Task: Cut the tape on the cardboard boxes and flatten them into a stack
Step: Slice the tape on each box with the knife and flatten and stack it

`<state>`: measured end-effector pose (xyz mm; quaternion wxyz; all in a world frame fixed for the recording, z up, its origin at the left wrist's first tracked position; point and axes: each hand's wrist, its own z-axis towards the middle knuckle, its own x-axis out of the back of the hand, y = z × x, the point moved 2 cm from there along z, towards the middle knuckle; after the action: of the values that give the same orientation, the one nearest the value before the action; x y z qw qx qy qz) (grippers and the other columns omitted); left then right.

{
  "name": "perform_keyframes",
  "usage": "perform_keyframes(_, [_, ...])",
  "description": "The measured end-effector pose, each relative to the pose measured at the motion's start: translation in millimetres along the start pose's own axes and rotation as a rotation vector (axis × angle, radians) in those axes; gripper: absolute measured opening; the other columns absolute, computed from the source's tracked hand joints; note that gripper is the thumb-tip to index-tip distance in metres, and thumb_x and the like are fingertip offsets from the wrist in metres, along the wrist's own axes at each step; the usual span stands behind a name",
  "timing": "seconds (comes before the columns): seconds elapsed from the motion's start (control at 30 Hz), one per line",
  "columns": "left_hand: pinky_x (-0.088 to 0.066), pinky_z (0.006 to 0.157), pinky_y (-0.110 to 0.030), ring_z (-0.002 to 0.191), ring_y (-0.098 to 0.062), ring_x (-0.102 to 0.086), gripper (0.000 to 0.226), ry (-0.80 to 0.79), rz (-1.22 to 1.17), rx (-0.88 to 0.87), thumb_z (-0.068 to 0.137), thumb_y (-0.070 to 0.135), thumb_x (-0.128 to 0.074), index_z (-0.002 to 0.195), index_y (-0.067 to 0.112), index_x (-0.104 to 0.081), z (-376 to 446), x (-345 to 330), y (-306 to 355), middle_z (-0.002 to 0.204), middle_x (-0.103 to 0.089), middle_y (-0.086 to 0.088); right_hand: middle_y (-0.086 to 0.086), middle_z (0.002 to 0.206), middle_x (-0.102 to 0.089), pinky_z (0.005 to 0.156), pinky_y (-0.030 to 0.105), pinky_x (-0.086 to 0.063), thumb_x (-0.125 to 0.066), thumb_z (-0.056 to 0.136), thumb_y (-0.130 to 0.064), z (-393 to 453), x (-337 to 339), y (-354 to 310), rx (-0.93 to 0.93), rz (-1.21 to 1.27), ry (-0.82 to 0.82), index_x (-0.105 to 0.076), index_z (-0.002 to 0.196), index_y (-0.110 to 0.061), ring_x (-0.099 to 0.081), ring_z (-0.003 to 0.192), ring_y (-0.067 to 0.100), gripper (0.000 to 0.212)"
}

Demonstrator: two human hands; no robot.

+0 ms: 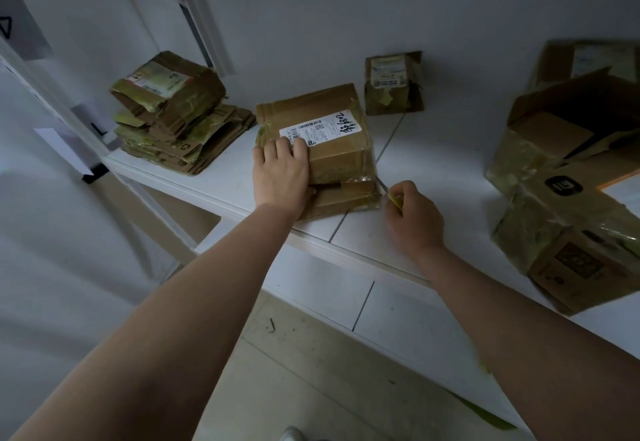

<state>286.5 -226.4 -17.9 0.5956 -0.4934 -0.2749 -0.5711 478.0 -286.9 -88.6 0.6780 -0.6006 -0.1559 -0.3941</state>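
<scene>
- Done so far, judging by layout: stack of flattened boxes [173, 118] at left end of white bench [433, 232], beside metal shelf frame [194, 7]. Individual sheets too crumpled and overlapped for a firm count; several at least.
- In hand now: one sealed box [332, 135] with white shipping label [318, 128], at middle of bench near front edge, still full-shaped, not flattened.
- Left hand [280, 170]: laid flat on near left part of box top, fingers straight, pressing down to steady; nothing gripped.
- Right hand [414, 215]: curled round a thin knife [389, 192] with yellowish handle, blade tip at lower right corner of the box, touching or just beside the tape there; exact contact not discernible.
- Probable step: slitting tape along the near right edge. Flattening of this box not yet begun.
- Left to do, counted: one small box [393, 82] standing against the wall behind the current one, tape seemingly partly peeled; one large open box [554, 132] at right, flaps up; one taped box [575, 253] with black logo at right front, overhanging bench edge; one more box [595, 59] partly visible at far right rear.
- Tally: one stack, five unflattened boxes including the one being cut, one knife, two hands.
- Estimate: somewhere around midway; uncertain, given uncounted stack.
</scene>
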Motion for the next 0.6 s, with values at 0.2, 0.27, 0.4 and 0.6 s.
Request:
perform_keyframes(0.2, [-0.025, 0.111, -0.056, 0.137, -0.041, -0.029, 0.085, 0.144, -0.021, -0.105, 0.079, 0.038, -0.071, 0.144, 0.013, -0.022, 6, -2, 29, 0.147, -0.033, -0.023, 0.007, 0.09, -0.062, 0.068, 0.034, -0.044, -0.053, 0.091, -0.018, 4, 2, 1, -0.075, 0.189, 0.076, -0.05, 0.104, -0.01, -0.059, 0.084, 0.032, 0.015])
perform_keyframes(0.27, [-0.023, 0.112, -0.055, 0.141, -0.04, -0.024, 0.084, 0.124, -0.013, -0.167, 0.086, 0.035, -0.064, 0.147, 0.018, -0.01, 5, -4, 39, 0.153, -0.024, -0.021, 0.003, 0.086, -0.056, 0.065, 0.03, -0.041, -0.055, 0.09, -0.016, 4, 3, 2, -0.081, 0.238, 0.101, -0.045, 0.105, -0.011, -0.058, 0.078, 0.029, 0.019])
perform_keyframes(0.4, [-0.039, 0.104, -0.054, 0.123, -0.039, -0.045, 0.073, 0.116, -0.044, -0.172, 0.084, 0.025, -0.068, 0.144, 0.019, -0.029, 11, -7, 39, 0.138, -0.044, -0.018, 0.005, 0.085, -0.055, 0.064, 0.028, -0.037, -0.051, 0.093, -0.015, 10, 3, 5, -0.095, 0.28, 0.129, -0.039, 0.098, -0.015, -0.056, 0.076, 0.027, 0.013])
perform_keyframes(0.6, [-0.035, 0.106, -0.054, 0.128, -0.04, -0.042, 0.088, 0.034, -0.217, -0.316, 0.07, 0.024, -0.074, 0.148, 0.019, -0.034, 19, -4, 3, 0.144, -0.044, -0.016, 0.012, 0.083, -0.06, 0.062, 0.034, -0.037, -0.045, 0.098, -0.032, 14, 1, 7, -0.026, 0.115, 0.09, -0.05, 0.102, -0.011, -0.058, 0.08, 0.036, 0.023])
